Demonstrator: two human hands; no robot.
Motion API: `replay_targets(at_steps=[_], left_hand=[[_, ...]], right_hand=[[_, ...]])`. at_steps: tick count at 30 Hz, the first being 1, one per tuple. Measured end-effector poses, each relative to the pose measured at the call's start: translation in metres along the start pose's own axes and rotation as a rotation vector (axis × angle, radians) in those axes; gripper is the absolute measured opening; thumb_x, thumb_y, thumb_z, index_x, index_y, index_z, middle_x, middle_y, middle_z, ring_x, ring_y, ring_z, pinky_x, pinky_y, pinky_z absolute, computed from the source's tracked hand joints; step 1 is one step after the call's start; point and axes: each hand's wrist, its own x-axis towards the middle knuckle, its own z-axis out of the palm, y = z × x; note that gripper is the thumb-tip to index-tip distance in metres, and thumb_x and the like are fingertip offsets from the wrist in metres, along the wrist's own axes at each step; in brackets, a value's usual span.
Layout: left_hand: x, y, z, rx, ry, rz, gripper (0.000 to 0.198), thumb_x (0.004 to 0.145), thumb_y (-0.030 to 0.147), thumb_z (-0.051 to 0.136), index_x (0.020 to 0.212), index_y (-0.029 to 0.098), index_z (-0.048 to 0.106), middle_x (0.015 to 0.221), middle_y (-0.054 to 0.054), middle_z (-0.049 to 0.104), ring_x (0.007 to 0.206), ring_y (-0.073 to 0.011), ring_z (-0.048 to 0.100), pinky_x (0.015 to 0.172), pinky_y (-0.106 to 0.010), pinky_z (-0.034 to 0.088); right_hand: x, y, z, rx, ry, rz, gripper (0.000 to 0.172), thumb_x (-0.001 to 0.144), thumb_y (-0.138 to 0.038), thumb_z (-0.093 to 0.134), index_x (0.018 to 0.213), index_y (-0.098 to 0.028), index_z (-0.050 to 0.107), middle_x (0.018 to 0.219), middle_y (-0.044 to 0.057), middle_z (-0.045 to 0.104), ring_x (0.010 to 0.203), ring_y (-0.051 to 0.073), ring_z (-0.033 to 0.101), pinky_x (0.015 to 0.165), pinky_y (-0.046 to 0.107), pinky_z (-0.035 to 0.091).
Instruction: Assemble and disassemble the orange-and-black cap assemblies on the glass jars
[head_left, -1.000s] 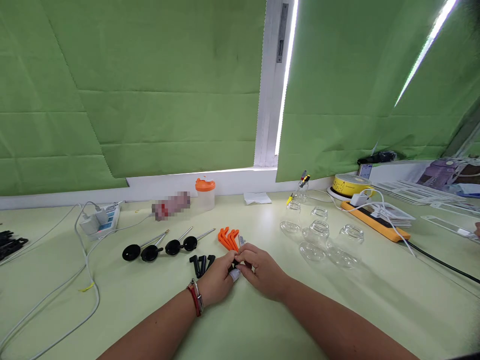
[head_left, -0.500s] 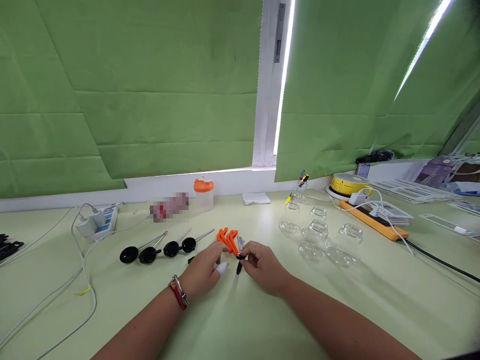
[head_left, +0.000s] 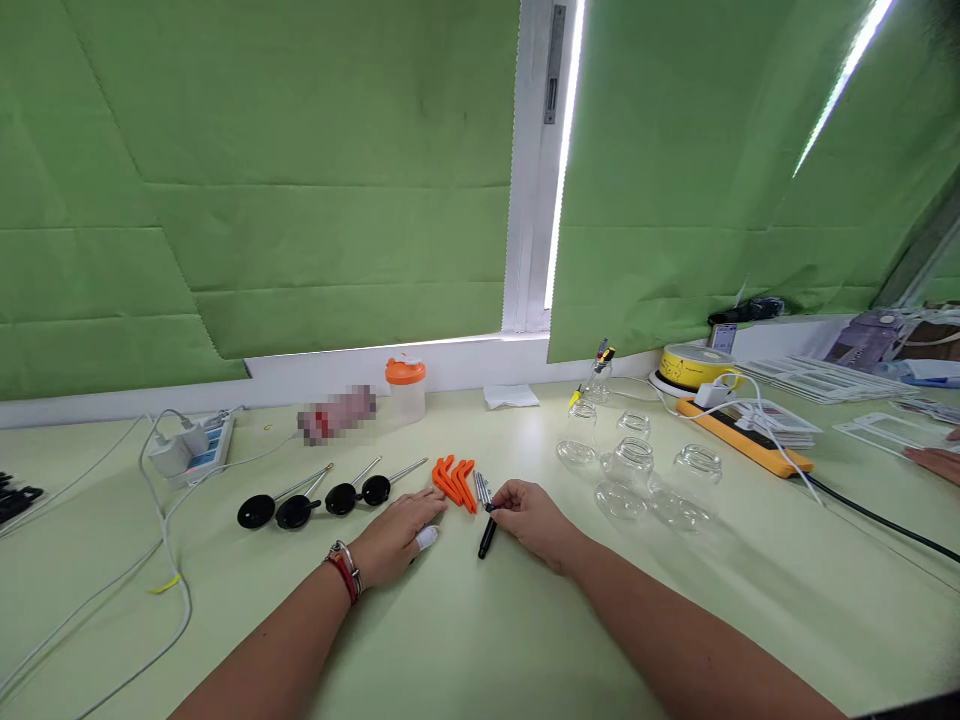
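Note:
My left hand (head_left: 401,535) lies on the table with fingers stretched out, its fingertips beside several bent orange pieces (head_left: 454,483). A white wrap (head_left: 427,538) covers its thumb. A small dark thing shows under that hand, mostly hidden. My right hand (head_left: 529,515) has thumb and forefinger pinched on a slim black-handled tool (head_left: 487,538) lying on the table. Thin silver rods (head_left: 481,487) extend beyond the fingers; whether they belong to the tool I cannot tell. Left of my hands rest several black round discs (head_left: 256,511) with metal rods.
Several clear glass jars (head_left: 697,480) stand at right, near an orange power strip (head_left: 746,437). An orange-lidded cup (head_left: 406,390) and folded paper (head_left: 511,396) are at the back. White cables (head_left: 169,540) run along the left. Another person's hand (head_left: 934,462) enters at the right edge.
My left hand has moved slightly left and down, away from the black tool, and flattened. My right hand keeps its pinch, with the tool shifted slightly right. Another person's hand has appeared at right.

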Motion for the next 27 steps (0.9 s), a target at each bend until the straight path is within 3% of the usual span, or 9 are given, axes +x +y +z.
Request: replay_targets(at_steps=[7,14,19,24,27], left_hand=[[0.006,0.019,0.018,0.072,0.031,-0.085,0.036,0.088,0.028,0.036,0.12,0.02,0.051,0.137,-0.011,0.043,0.13,-0.0256,0.034,0.108,-0.046,0.026],[0.011,0.043,0.032,0.031,0.071,-0.109,0.032,0.086,0.027,0.039,0.114,0.019,0.053,0.133,-0.012,0.047,0.126,-0.0257,0.039,0.105,-0.043,0.029],[0.017,0.059,0.039,-0.081,0.119,-0.09,0.03,0.085,0.024,0.04,0.113,0.02,0.05,0.116,-0.01,0.057,0.106,-0.0239,0.052,0.092,-0.039,0.041],[0.017,0.062,0.034,-0.218,0.195,-0.083,0.031,0.087,0.026,0.039,0.116,0.02,0.048,0.112,-0.009,0.056,0.101,-0.0209,0.053,0.09,-0.036,0.042],[0.011,0.055,0.022,-0.201,0.137,-0.045,0.037,0.088,0.031,0.04,0.124,0.022,0.044,0.125,-0.009,0.051,0.113,-0.0219,0.047,0.099,-0.038,0.037]], right_hand=[[0.005,0.01,0.003,-0.083,-0.012,-0.042,0.015,0.071,-0.024,0.054,0.083,-0.017,0.06,0.07,0.0,0.058,0.059,0.01,0.048,0.054,0.022,0.037],[-0.002,-0.006,0.007,-0.209,-0.017,-0.104,0.012,0.071,-0.022,0.054,0.079,-0.017,0.061,0.067,-0.001,0.058,0.056,0.01,0.047,0.054,0.022,0.037],[-0.004,-0.007,0.012,-0.222,-0.032,-0.126,0.011,0.073,-0.021,0.052,0.079,-0.018,0.06,0.063,-0.001,0.057,0.054,0.01,0.047,0.051,0.022,0.034],[-0.004,-0.004,0.014,-0.219,-0.032,-0.107,0.011,0.073,-0.02,0.051,0.08,-0.018,0.06,0.062,-0.002,0.056,0.052,0.01,0.047,0.049,0.022,0.034],[-0.005,-0.005,0.014,-0.207,-0.035,-0.092,0.008,0.074,-0.02,0.052,0.079,-0.018,0.058,0.061,-0.002,0.055,0.05,0.01,0.049,0.048,0.022,0.035]])
